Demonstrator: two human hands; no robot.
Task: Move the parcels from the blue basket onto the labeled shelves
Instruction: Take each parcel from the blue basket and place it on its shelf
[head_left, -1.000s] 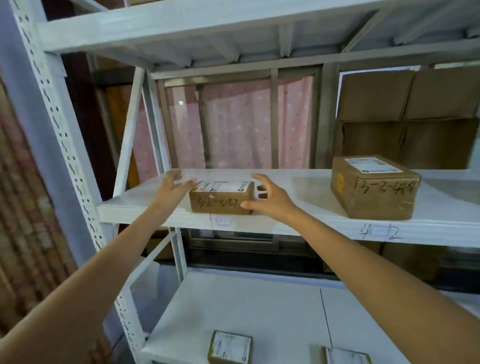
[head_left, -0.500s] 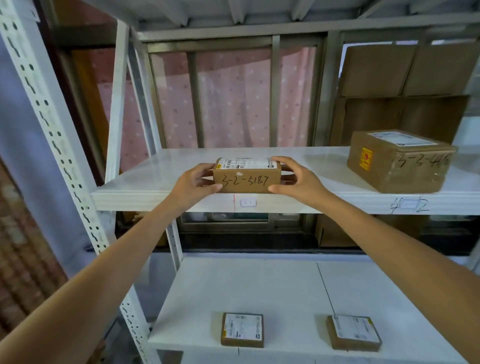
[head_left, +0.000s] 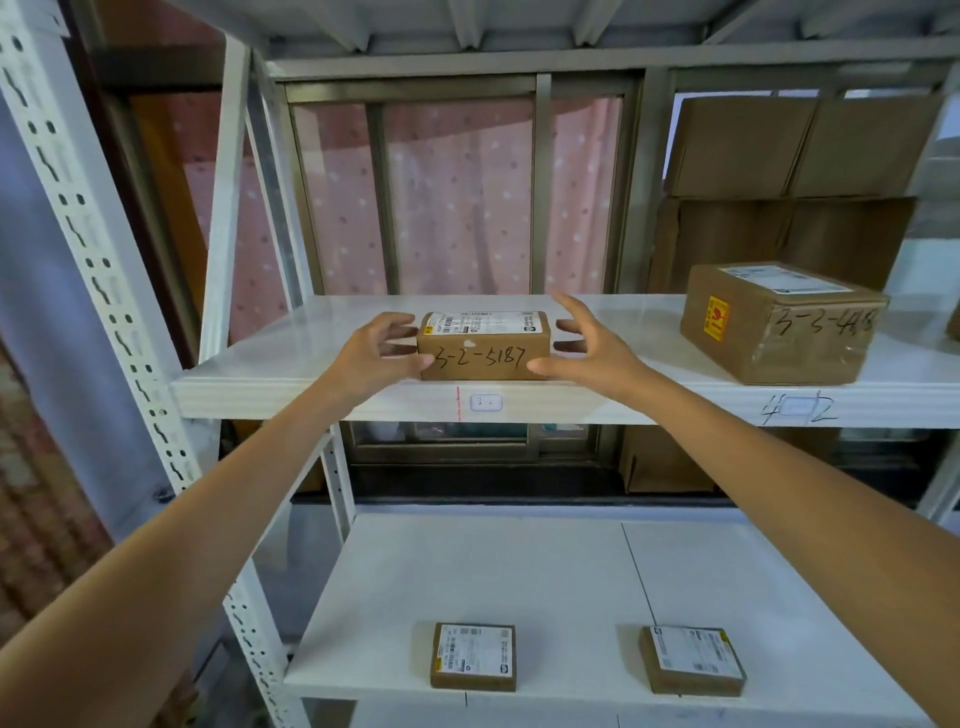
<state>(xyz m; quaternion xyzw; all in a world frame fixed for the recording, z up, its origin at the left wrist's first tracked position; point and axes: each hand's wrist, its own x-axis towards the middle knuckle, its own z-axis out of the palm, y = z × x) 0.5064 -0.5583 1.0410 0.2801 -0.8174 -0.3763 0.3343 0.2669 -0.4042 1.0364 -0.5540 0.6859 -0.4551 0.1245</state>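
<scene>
Parcel 3-2-5187 (head_left: 483, 345): small brown carton, white shipping label on top, number handwritten on the face turned toward you; it sits flat at the front edge of the middle shelf (head_left: 270, 376), directly above a small white tag (head_left: 486, 402) on the shelf lip and just right of a thin red line.
Your left hand (head_left: 376, 356): at the parcel's left end, fingers spread and only loosely curved, thumb tip touching the lower left corner of the front face; the fingertips lie right by the left side, and contact there cannot be told.
Your right hand (head_left: 587, 348): at the parcel's right end, fingers spread and lightly curved, not closed round the carton; thumb tip at the lower right corner, fingers standing slightly off the right side.
Larger parcel (head_left: 779, 322): brown carton on the same shelf, well apart to the right, taped, with a yellow-and-red sticker on its left face and handwritten digits beginning 3-3; it is turned at a slight angle.
Shelf-edge marking (head_left: 797, 408): handwritten "4" and "2" below the larger parcel, with a blurred tag between them.
Lower shelf (head_left: 519, 571): white, holding two flat parcels (head_left: 472, 656) (head_left: 693, 659) near its front edge, labels up, well apart from each other.
Behind the rack: stacked cardboard boxes (head_left: 789, 192) at the right; pink dotted curtain (head_left: 457, 197) behind a window frame.
</scene>
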